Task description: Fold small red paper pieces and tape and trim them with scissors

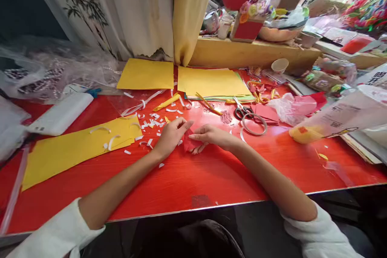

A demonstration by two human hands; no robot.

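A small folded piece of red paper [190, 144] is held between my two hands, just above the red table. My left hand [172, 135] pinches its upper left edge with thumb and forefinger. On the other side, my right hand [210, 137] grips it with the thumb on top and fingers beneath. Part of the paper is hidden by the fingers. White paper scraps [152, 121] lie scattered left of my left hand. Beyond my right hand are black-handled scissors [242, 109], a ring-shaped roll of tape [254, 125] and a stack of red paper squares [266, 113].
Yellow paper strips [75, 145] lie on the left, with yellow sheets [148, 74] at the back. A tilted plastic cup [338, 115] stands at right, near crumpled pink wrapping [293, 107]. Plastic bags and a white box [62, 113] fill the left end. The windowsill [217, 50] holds clutter.
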